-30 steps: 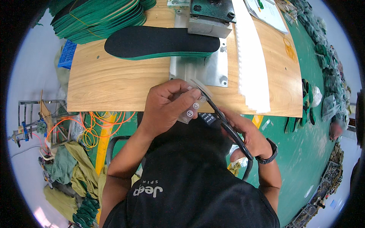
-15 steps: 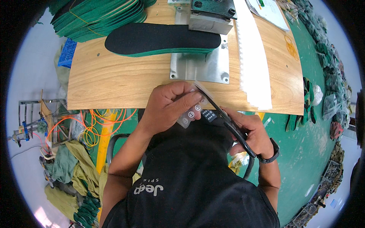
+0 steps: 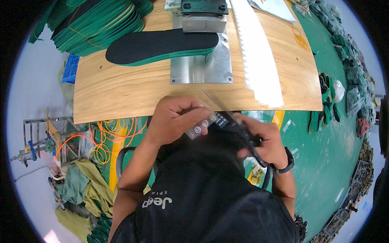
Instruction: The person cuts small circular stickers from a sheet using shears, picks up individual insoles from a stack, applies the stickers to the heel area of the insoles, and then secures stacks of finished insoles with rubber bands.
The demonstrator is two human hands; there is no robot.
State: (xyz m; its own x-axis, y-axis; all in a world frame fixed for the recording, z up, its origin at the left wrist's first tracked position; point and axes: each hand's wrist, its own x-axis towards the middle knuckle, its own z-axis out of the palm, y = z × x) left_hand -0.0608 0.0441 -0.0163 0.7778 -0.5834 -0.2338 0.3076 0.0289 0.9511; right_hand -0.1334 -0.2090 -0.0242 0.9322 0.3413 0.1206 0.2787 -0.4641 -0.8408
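Two bare hands work close to the body, just short of the near edge of a wooden tabletop (image 3: 121, 93), in the single head view. The left hand (image 3: 174, 119) has its fingers curled shut on a clear strip of round stickers (image 3: 201, 125), which juts from that grip toward the right hand (image 3: 263, 139). The left wrist is bent inward, the forearm rising from the lower edge of the frame. The right hand, a dark watch (image 3: 287, 162) on its wrist, is closed around the black handles of a pair of scissors (image 3: 239, 125); the thin blades point up and away, their tip reaching over the tabletop's near edge toward a metal plate (image 3: 202, 69). The strip lies just left of the blades, between the two hands, and whether it touches them cannot be told.

At the far edge, a black insole with a green underside (image 3: 162, 46) lies across the metal plate beneath a grey machine block (image 3: 202, 18). A stack of green insoles (image 3: 97, 24) fills the far left corner, and a white serrated strip (image 3: 259, 56) runs along the right side of the tabletop. Orange cables (image 3: 113, 133) coil on the green floor below the near left corner.
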